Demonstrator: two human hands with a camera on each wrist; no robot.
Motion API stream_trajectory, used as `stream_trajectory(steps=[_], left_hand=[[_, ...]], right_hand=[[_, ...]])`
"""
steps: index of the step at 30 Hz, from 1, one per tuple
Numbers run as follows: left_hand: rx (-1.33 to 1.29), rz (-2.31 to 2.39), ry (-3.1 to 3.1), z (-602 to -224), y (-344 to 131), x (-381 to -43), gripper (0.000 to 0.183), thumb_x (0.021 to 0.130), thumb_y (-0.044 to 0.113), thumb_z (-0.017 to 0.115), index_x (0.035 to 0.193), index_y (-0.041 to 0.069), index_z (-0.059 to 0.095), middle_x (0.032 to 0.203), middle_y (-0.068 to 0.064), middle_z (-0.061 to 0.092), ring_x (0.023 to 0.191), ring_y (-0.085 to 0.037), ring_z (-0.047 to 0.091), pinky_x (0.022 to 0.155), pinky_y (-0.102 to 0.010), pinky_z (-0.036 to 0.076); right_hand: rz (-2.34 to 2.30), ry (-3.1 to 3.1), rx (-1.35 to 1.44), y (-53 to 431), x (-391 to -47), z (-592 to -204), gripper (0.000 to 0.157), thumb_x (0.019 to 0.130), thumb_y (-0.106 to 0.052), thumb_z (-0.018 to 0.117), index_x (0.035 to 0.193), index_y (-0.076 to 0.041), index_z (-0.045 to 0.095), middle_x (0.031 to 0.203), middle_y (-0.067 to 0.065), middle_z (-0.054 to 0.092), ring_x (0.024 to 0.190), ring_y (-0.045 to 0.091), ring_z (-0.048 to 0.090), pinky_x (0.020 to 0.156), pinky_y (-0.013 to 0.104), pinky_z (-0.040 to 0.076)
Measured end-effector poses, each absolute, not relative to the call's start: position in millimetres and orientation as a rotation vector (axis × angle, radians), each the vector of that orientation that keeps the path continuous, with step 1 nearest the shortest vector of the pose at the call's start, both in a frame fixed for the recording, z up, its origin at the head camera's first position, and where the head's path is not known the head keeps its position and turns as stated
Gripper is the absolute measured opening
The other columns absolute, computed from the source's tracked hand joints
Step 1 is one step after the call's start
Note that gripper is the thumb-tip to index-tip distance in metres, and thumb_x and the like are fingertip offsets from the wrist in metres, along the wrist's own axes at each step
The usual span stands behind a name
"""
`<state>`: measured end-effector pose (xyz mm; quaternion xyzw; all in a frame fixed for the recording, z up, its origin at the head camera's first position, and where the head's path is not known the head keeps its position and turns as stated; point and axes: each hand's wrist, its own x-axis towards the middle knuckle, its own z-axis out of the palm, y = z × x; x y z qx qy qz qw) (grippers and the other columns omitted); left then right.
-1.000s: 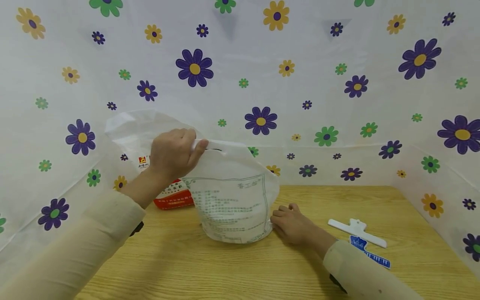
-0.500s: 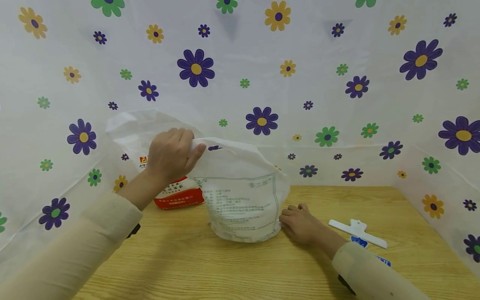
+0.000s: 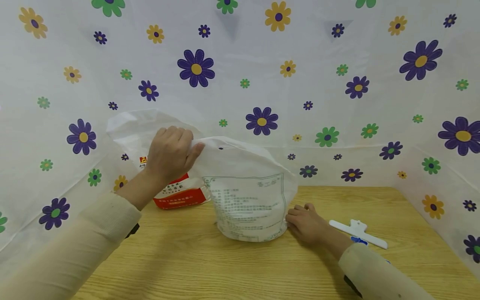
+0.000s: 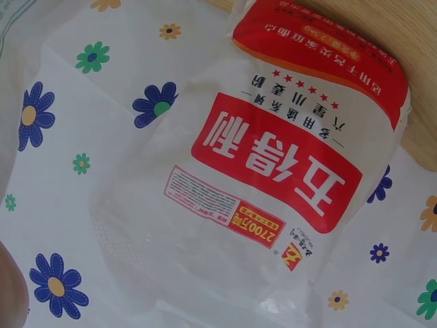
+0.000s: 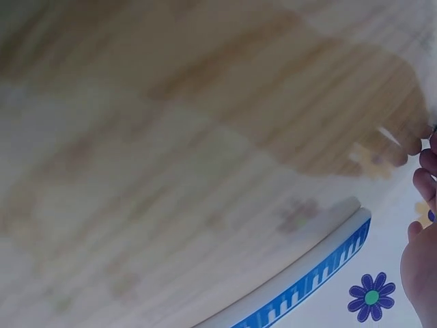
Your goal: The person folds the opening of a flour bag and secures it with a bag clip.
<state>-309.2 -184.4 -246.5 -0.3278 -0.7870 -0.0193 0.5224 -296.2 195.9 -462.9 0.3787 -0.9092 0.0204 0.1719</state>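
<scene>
A white plastic bag with a green-framed text panel (image 3: 249,208) stands on the wooden table, its slack upper part bent toward the left. My left hand (image 3: 170,152) grips this bag at its top, thumb on the right side. Low down, my right hand (image 3: 305,223) pinches the bag's lower right edge; in the right wrist view the curled right fingers (image 5: 425,164) show at the frame's edge. Behind the left hand stands a red and white flour bag (image 4: 287,157), with its pale top rising to the left. The left hand and forearm partly hide it.
A white clip (image 3: 358,230) lies right of my right hand. Beside it a blue clip (image 3: 358,240) is mostly covered by the right sleeve; its striped blue edge (image 5: 300,290) shows in the right wrist view. A flower-printed white sheet (image 3: 262,75) walls the table's back and sides.
The green-framed bag's base has slid right together with my right hand, uncovering more of the red and white flour bag. The right sleeve now covers more of the blue clip. My left hand has barely moved.
</scene>
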Motion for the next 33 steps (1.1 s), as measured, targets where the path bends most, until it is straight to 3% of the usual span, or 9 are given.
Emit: stream_trajectory(steps=[18,25,33], left_hand=[[-0.838,-0.077,-1.898,-242,-158,-307,0.068,0.106,0.056,0.025,0.069,0.005,0.050,0.058,-0.010,0.048,0.060,-0.028,0.048,0.060,-0.040,0.040],[-0.797,-0.048,-1.917,-240,-152,-307,0.066,0.106,0.054,0.027,0.074,0.004,0.056,0.061,-0.009,0.051,0.060,-0.026,0.047,0.060,-0.038,0.041],[-0.679,-0.015,-1.987,-236,-142,-304,0.069,0.104,0.057,0.025,0.087,0.003,0.064,0.080,-0.014,0.063,0.080,-0.031,0.052,0.077,-0.046,0.041]], right_hand=[[0.069,-2.607,1.034,218,-287,-455,0.005,0.098,-0.020,0.060,0.096,-0.019,0.065,0.098,-0.006,0.065,0.087,0.015,0.052,0.080,0.044,0.036],[0.105,-2.681,0.997,222,-287,-453,0.011,0.099,-0.020,0.059,0.106,-0.019,0.068,0.106,-0.006,0.067,0.095,0.017,0.055,0.088,0.048,0.037],[0.381,-2.785,0.926,228,-287,-425,0.016,0.092,-0.009,0.052,0.089,-0.017,0.066,0.092,-0.007,0.062,0.092,0.019,0.055,0.088,0.055,0.033]])
